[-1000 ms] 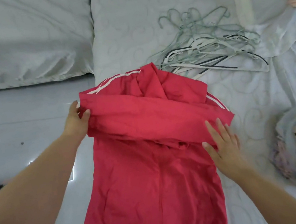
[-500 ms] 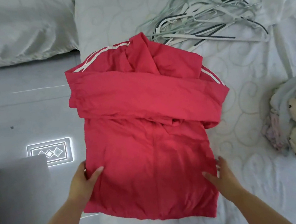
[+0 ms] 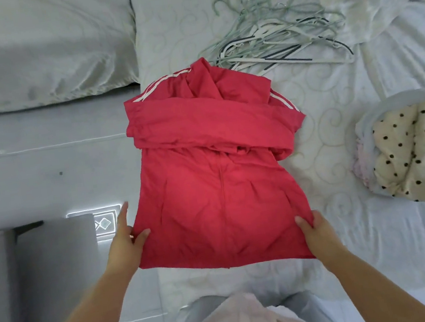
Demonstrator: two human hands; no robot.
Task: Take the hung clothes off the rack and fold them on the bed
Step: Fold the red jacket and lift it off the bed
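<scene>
I see the red jacket lying on the near edge of the bed, its left side hanging a little over the floor. One sleeve is folded across the top of it, and thin white stripes run along the shoulders.

My left hand pinches the bottom left corner, thumb on top of the red cloth, one finger sticking out straight. My right hand grips the bottom right corner the same way, thumb on top. The fingers under the cloth are hidden, so I think they curl round the hem, but I cannot be sure.

Half a second ago both hands lay flatter on the sides of the jacket, a bit higher up. Now they have slid down to the corners and closed on the hem.

A heap of hangers lies just past the jacket's collar. A cream cloth with black dots sits well apart on the right. A grey pillow is at the far left.
</scene>
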